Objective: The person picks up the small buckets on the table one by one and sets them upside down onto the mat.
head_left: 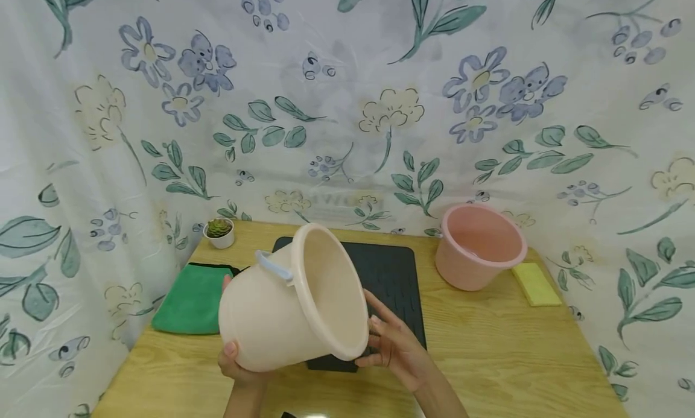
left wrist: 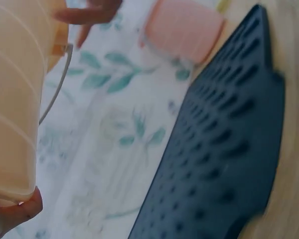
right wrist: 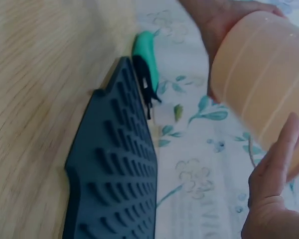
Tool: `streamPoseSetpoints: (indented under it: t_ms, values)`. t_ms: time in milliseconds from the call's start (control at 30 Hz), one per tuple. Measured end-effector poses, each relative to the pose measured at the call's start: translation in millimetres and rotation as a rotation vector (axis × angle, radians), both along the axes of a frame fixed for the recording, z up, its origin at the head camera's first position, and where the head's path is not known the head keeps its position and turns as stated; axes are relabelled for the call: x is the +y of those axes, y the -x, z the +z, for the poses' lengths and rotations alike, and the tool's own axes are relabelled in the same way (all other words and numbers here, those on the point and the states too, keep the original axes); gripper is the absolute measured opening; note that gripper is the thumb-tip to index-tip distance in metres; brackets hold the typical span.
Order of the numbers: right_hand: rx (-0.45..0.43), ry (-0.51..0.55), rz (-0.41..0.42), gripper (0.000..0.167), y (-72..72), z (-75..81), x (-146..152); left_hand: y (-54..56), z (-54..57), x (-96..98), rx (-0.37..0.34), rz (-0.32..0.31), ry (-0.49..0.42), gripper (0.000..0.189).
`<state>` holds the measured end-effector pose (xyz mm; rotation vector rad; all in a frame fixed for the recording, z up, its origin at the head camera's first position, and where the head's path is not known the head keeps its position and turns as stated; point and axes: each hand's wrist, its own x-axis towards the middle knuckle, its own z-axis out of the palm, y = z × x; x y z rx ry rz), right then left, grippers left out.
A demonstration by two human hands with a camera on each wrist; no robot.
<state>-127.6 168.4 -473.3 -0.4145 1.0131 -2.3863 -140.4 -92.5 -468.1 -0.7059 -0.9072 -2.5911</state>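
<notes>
A cream bucket (head_left: 266,324) is held up over the table, tipped on its side with its mouth toward the right. Its pale blue handle (head_left: 274,266) lies against the outer wall near the rim. My left hand (head_left: 239,367) grips the bucket around its base, thumb on the near side and other fingers mostly hidden behind it. At the rim on the right is my right hand (head_left: 399,345), its fingers spread and loosely bent. The right wrist view has that hand's thumb (right wrist: 286,144) straight along the bucket's outer wall.
Below the bucket lies a black ridged mat (head_left: 388,267). A pink bucket (head_left: 461,270) stands at the back right beside a yellow flat pad (head_left: 536,284). To the left are a green cloth pouch (head_left: 187,303) and a small potted plant (head_left: 219,234). A floral curtain (head_left: 347,152) surrounds the table.
</notes>
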Motion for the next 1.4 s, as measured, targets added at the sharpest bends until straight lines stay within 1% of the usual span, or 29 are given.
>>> streamPoseSetpoints:
  t_ms: [33,67,133,200,233,267,367,467,567,633,667,800,867,933,967,1033,1133,1200,1300,1400]
  values:
    - [-0.008,-0.048,-0.004,0.061,0.4,0.1,0,-0.4,1.9,-5.9,-0.027,0.055,0.008,0.090]
    - [-0.015,-0.092,-0.008,0.061,0.6,-0.4,1,0.2,3.1,-13.1,-0.045,0.092,0.014,0.091]
    - [-0.026,-0.154,-0.021,0.062,0.8,-2.6,5,2.7,3.2,-29.4,-0.056,0.153,0.034,0.092]
    - [-0.045,-0.215,-0.046,0.061,1.3,-5.5,12,7.1,2.2,-46.9,-0.055,0.188,0.046,0.093]
    - [-0.056,-0.247,-0.059,0.061,1.4,-7.2,16,9.8,1.5,-55.3,-0.049,0.212,0.060,0.092]
    - [-0.062,-0.274,-0.073,0.061,1.4,-8.8,20,13.3,0.1,-63.7,-0.033,0.220,0.064,0.092]
    - [-0.077,-0.352,-0.109,0.062,0.3,-12.0,32,22.4,-3.9,-84.4,-0.018,0.283,0.096,0.091]
    - [-0.080,-0.403,-0.142,0.064,-2.3,-15.1,42,30.1,-11.3,-100.2,-0.018,0.383,0.181,0.090]
    - [-0.099,-0.443,-0.171,0.065,-5.6,-17.2,49,35.6,-20.7,-111.0,-0.027,0.487,0.275,0.090]
    - [-0.115,-0.466,-0.195,0.065,-7.5,-18.2,51,38.2,-27.3,-116.1,-0.028,0.521,0.314,0.090]
    - [-0.124,-0.476,-0.206,0.065,-8.6,-18.3,52,39.4,-30.5,-118.3,-0.026,0.531,0.332,0.089]
    - [-0.148,-0.488,-0.231,0.065,-11.9,-19.8,56,42.2,-39.7,-126.2,-0.028,0.519,0.377,0.088]
    - [-0.159,-0.489,-0.242,0.066,-14.1,-20.6,57,43.5,-41.6,-130.4,-0.043,0.516,0.413,0.088]
    - [-0.160,-0.491,-0.252,0.066,-16.3,-21.6,59,45.0,-40.9,-135.1,-0.081,0.514,0.467,0.089]
    - [-0.156,-0.493,-0.257,0.065,-17.3,-22.0,60,46.1,-39.6,-137.6,-0.106,0.519,0.508,0.089]
    - [-0.144,-0.496,-0.266,0.065,-19.2,-22.7,61,49.5,-35.9,-142.5,-0.148,0.546,0.623,0.091]
    - [-0.122,-0.503,-0.264,0.065,-21.0,-23.4,62,57.9,-28.4,-149.7,-0.190,0.575,0.797,0.095]
    - [-0.127,-0.509,-0.265,0.064,-22.0,-23.6,62,65.9,-23.3,-151.7,-0.185,0.579,0.891,0.097]
    - [-0.149,-0.518,-0.278,0.062,-23.6,-24.0,64,78.8,-17.1,-150.4,-0.171,0.542,0.981,0.098]
    - [-0.172,-0.529,-0.298,0.058,-26.1,-23.8,65,88.1,-12.4,-145.6,-0.166,0.521,1.068,0.098]
